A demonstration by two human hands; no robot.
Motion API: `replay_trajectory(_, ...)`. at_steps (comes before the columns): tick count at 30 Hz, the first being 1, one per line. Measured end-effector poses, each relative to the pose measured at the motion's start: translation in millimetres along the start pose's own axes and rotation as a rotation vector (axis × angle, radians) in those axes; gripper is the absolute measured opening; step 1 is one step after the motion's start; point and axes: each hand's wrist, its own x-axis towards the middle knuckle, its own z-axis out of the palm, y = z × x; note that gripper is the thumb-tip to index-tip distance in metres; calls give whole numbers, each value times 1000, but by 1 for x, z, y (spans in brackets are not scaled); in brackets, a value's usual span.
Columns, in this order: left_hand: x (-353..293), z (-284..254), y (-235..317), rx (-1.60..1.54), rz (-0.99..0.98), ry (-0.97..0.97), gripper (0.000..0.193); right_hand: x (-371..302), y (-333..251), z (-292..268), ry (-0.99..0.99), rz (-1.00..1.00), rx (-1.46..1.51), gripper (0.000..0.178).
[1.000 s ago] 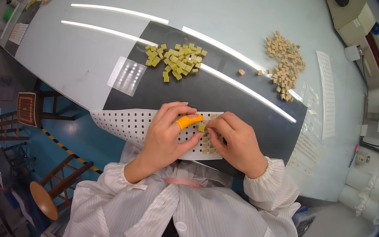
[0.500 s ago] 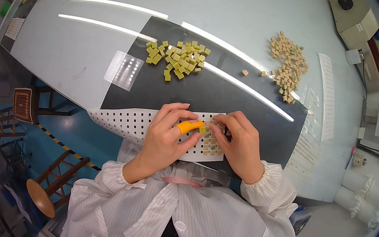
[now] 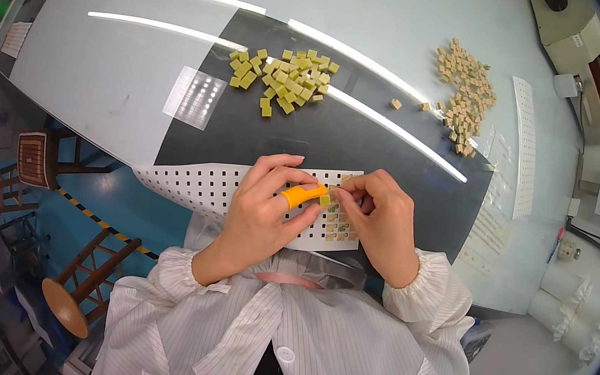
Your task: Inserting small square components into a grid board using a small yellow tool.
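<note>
A white sheet with rows of small dark square holes (image 3: 200, 185) lies at the table's front edge, under both hands. Small tan and greenish pieces (image 3: 340, 228) sit in rows near its right end. My left hand (image 3: 256, 200) is closed, an orange sleeve-like piece (image 3: 302, 194) at its fingers. At the orange tip is a yellow-green block (image 3: 325, 200), held near the thumb. My right hand (image 3: 385, 222) is pinched at the sheet just right of that block; what lies between its fingertips is too small to tell.
Beyond the sheet lies a heap of yellow-green blocks (image 3: 285, 78), with a clear dotted sheet (image 3: 195, 98) to its left. Small tan cubes (image 3: 467, 92) are heaped at the far right, near a white perforated strip (image 3: 521, 150). Wooden stools (image 3: 69, 305) stand on the floor at left.
My right fingertips have drawn together beside the yellow-green block and shifted slightly. My left hand keeps its hold. The whole view has shifted a little.
</note>
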Motion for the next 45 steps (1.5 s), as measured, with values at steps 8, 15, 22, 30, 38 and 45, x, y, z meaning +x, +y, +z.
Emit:
replay_trajectory(8, 0, 0, -1, -4, -8, 0, 29, 6, -4, -7, -89, 55, 120, 10)
replay_trajectory(15, 0, 0, 0, -4, -12, 3, 31, 20, -4, -30, -412, 517, 684, 16)
replay_trajectory(22, 3, 0, 0, 7, -1, 3, 22, 24, -2, -24, -526, 594, 738, 17)
replay_trajectory(30, 3, -1, 0, 4, -4, -8, 22, 26, -2, -24, -542, 595, 729, 16)
replay_trajectory(38, 2, -1, 1, 7, -3, -10, 22, 25, -2, -23, -540, 600, 736, 16)
replay_trajectory(45, 1, -1, 0, 5, -15, -14, 22, 25, -2, -22, -534, 603, 718, 16)
